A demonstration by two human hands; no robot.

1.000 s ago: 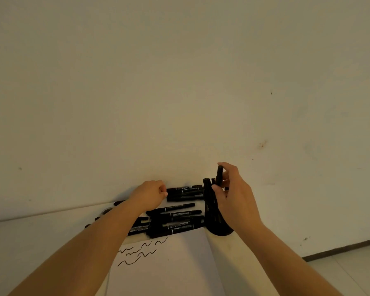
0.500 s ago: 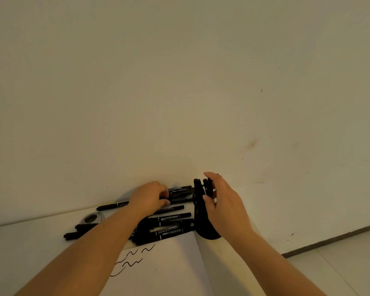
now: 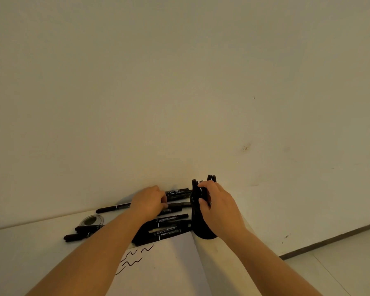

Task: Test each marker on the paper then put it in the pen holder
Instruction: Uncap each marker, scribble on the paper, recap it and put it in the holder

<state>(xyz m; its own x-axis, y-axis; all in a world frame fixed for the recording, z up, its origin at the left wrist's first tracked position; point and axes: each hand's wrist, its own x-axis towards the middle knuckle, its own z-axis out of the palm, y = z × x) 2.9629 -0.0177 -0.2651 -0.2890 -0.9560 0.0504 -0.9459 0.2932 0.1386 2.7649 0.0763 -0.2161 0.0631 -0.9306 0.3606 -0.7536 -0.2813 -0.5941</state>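
A black pen holder (image 3: 198, 223) stands against the wall with several black markers (image 3: 211, 178) sticking up from it. My right hand (image 3: 219, 207) curls around the holder's upper part. Left of it, several black markers (image 3: 171, 224) lie in a pile on the white table. My left hand (image 3: 149, 202) reaches into the pile and pinches one marker (image 3: 179, 204) by its end. A white paper (image 3: 164, 272) with several wavy black test lines (image 3: 135, 258) lies in front of the pile, partly under my left forearm.
A long thin marker (image 3: 112, 208) lies along the wall at the left. Two more markers (image 3: 79, 232) and a clear round lid (image 3: 92, 221) sit further left. The table's right edge (image 3: 263, 253) drops to a tiled floor (image 3: 340, 268).
My right hand has lowered the marker it held into the holder and now grips the holder. My left hand has reached a little right into the pile and taken a marker.
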